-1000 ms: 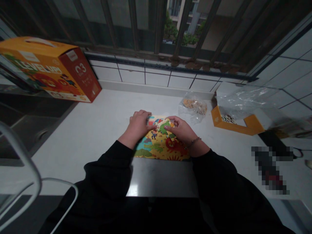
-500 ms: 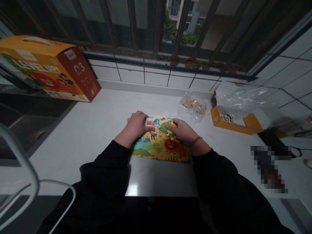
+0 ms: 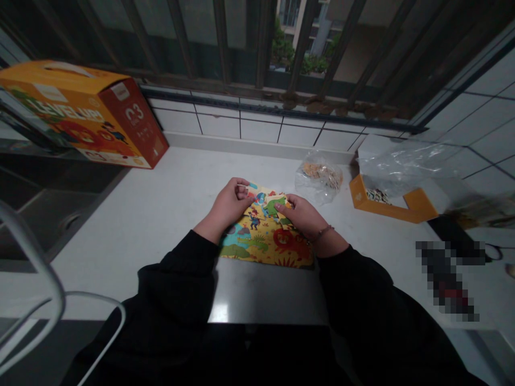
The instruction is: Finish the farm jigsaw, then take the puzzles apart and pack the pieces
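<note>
A colourful jigsaw puzzle (image 3: 267, 241) with cartoon animals lies on the white counter (image 3: 161, 214) in front of me. My left hand (image 3: 228, 206) pinches the puzzle's far left corner, which is lifted a little off the counter. My right hand (image 3: 302, 215) rests on the puzzle's far right part, its fingers curled on a green piece (image 3: 272, 205) there. Both arms wear black sleeves; a bracelet is on the right wrist.
An orange puzzle box (image 3: 80, 115) lies at the back left. A clear bag of loose pieces (image 3: 319, 177) sits right of the puzzle. Beyond it stands an orange tray (image 3: 386, 203) with clear plastic over it. A sink (image 3: 48, 214) is at the left.
My left hand went from lying flat on the puzzle's far left corner to pinching and raising that corner. My right hand has hardly moved.
</note>
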`<state>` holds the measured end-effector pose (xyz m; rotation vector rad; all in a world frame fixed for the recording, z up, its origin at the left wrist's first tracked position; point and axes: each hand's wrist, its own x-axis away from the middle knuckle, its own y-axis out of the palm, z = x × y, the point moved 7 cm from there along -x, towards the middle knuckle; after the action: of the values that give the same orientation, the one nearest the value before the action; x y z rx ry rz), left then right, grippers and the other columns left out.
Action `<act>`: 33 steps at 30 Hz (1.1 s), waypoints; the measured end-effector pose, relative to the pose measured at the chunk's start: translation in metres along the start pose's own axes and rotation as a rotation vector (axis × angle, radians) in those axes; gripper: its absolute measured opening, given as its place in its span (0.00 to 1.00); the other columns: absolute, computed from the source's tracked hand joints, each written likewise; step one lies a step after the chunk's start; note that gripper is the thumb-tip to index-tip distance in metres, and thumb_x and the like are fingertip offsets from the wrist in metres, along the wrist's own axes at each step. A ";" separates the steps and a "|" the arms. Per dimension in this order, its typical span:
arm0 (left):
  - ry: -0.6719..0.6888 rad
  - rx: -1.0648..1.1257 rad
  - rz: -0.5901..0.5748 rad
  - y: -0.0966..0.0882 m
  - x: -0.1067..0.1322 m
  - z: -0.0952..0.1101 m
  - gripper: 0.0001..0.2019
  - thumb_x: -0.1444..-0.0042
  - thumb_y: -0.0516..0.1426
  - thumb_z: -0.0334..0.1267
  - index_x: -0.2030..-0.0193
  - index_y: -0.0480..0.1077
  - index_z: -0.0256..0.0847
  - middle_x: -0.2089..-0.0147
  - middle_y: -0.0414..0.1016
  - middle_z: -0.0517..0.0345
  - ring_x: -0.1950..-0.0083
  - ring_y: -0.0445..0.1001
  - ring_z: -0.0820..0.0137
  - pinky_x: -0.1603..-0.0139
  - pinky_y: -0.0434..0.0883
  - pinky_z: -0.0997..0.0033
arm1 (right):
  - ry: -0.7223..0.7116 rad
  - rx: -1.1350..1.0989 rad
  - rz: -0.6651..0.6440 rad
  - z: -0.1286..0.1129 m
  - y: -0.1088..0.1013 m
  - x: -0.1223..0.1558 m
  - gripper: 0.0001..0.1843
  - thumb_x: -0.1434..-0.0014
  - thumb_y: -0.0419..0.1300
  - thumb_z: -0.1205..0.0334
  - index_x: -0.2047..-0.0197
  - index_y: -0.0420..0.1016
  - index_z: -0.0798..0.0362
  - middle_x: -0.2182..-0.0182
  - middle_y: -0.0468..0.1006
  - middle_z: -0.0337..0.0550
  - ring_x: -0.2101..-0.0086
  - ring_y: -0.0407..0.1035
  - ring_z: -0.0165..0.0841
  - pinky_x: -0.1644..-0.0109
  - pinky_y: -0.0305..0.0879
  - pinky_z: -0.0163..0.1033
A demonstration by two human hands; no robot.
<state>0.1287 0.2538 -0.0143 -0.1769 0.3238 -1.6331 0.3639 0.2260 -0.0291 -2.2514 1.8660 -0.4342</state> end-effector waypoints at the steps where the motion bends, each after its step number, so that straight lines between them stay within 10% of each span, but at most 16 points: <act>1: -0.012 0.058 0.011 0.001 0.000 0.000 0.23 0.41 0.68 0.35 0.41 0.69 0.44 0.56 0.78 0.57 0.62 0.77 0.70 0.56 0.76 0.65 | 0.000 -0.013 -0.003 0.000 0.001 0.000 0.19 0.38 0.71 0.43 0.54 0.81 0.49 0.58 0.88 0.48 0.60 0.82 0.41 0.60 0.81 0.43; 17: -0.164 0.651 -0.131 0.018 0.011 0.011 0.16 0.42 0.68 0.33 0.48 0.76 0.43 0.50 0.85 0.51 0.54 0.85 0.65 0.45 0.82 0.58 | 0.097 -0.565 -0.042 -0.016 0.013 0.007 0.30 0.44 0.76 0.40 0.46 0.73 0.45 0.50 0.88 0.47 0.56 0.85 0.42 0.50 0.84 0.48; 26: -0.219 0.551 -0.004 0.012 0.005 -0.009 0.13 0.40 0.69 0.38 0.51 0.75 0.46 0.58 0.86 0.56 0.60 0.83 0.66 0.54 0.81 0.61 | 0.045 -0.548 -0.026 -0.025 0.008 0.008 0.25 0.41 0.73 0.37 0.54 0.75 0.47 0.62 0.87 0.42 0.63 0.83 0.37 0.62 0.80 0.39; 33: -0.100 0.461 -0.247 0.030 0.015 0.011 0.18 0.43 0.71 0.35 0.47 0.76 0.43 0.57 0.84 0.57 0.59 0.82 0.69 0.52 0.78 0.65 | 0.000 -0.578 -0.106 -0.031 0.020 0.013 0.29 0.43 0.74 0.38 0.47 0.73 0.44 0.54 0.88 0.45 0.59 0.84 0.41 0.58 0.82 0.45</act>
<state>0.1594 0.2362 -0.0145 0.0548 -0.1611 -1.8897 0.3371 0.2112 -0.0049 -2.7030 2.0789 0.1181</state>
